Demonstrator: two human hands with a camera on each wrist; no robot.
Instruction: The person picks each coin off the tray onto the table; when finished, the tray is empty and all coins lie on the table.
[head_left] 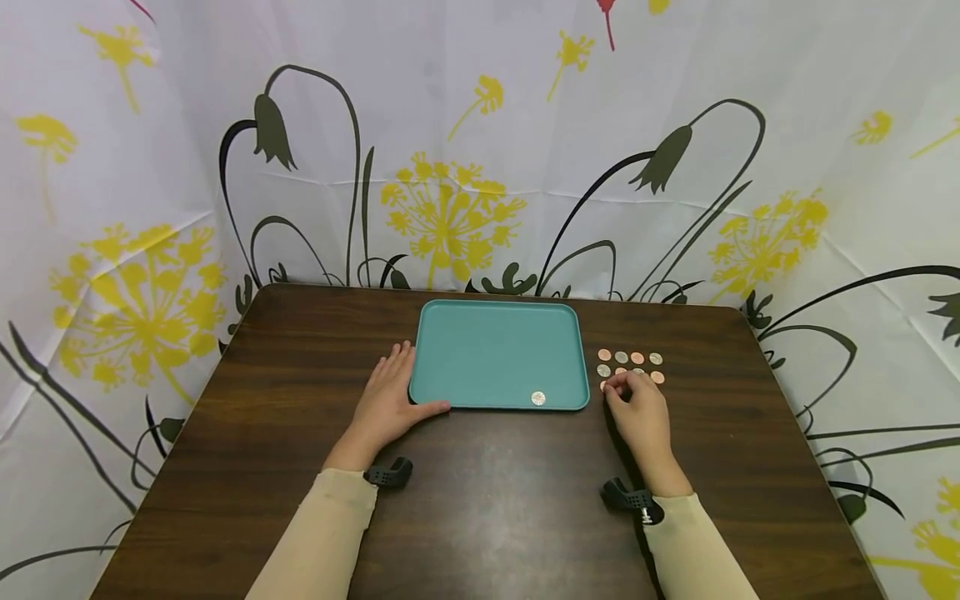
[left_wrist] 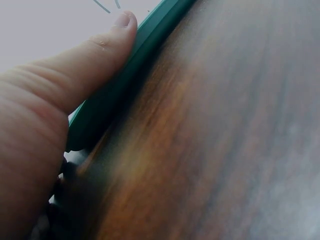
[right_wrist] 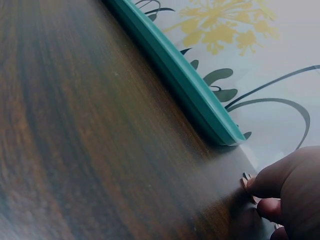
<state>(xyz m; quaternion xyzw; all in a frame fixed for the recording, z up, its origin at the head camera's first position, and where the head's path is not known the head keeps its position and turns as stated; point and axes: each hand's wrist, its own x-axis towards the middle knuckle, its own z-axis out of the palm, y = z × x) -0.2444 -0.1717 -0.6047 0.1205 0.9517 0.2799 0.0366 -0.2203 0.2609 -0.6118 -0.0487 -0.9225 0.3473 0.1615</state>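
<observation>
A teal tray lies on the table with one silver-coloured coin near its front edge. My left hand is at the tray's left front corner, fingers extended along the side; the thumb rests against the front rim. Right of the tray, several copper and silver-coloured coins lie in rows. Over the front of these rows, my right hand pinches a copper coin between thumb and finger, low at the tabletop. The hand covers part of the nearest coins.
The dark wood-grain table reaches back to a white curtain printed with flowers. Black straps with small devices sit on both wrists. A dark cable-like strip runs beside the right forearm.
</observation>
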